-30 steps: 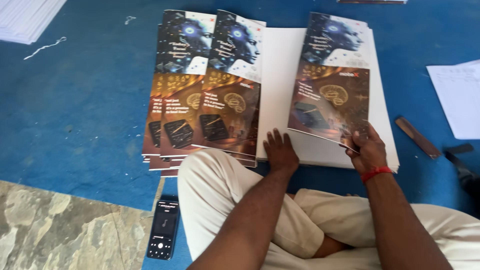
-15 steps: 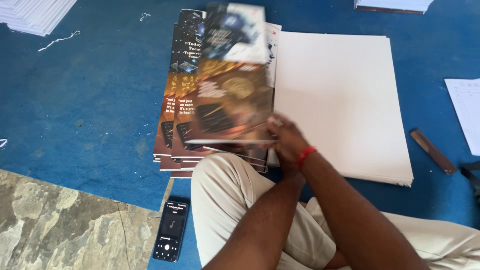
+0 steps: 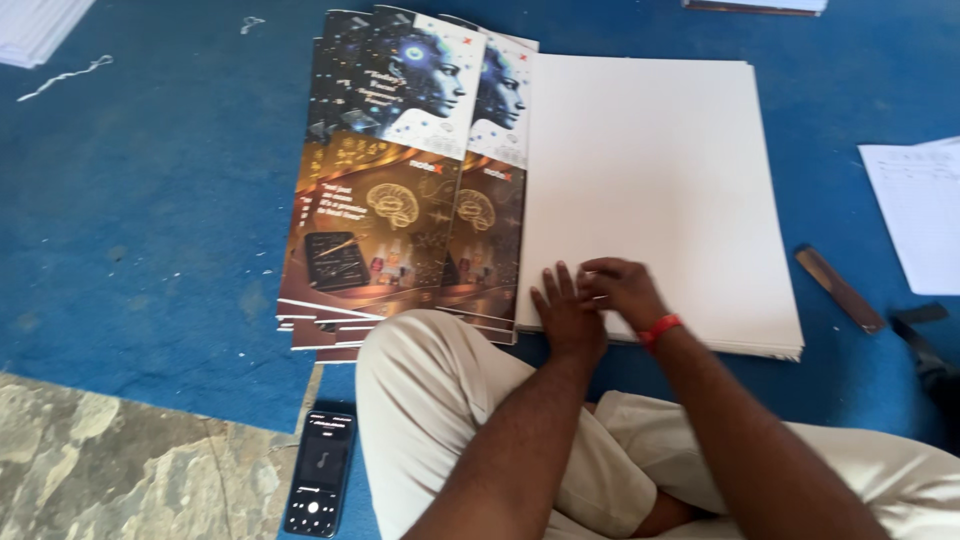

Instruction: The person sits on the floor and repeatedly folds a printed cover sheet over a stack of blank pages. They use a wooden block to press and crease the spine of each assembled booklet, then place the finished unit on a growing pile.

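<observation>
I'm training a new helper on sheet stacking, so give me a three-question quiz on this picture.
1. True or false: both hands rest on the near edge of the white sheet stack.
2. What lies on the floor left of the person's knee? A) a phone B) a cup C) scissors
3. On which side of the white stack does the pile of printed covers lie?

Key:
1. True: the left hand and right hand both lie flat there, holding nothing.
2. A, a dark phone with its screen lit.
3. The left side, overlapping its edge.
</observation>
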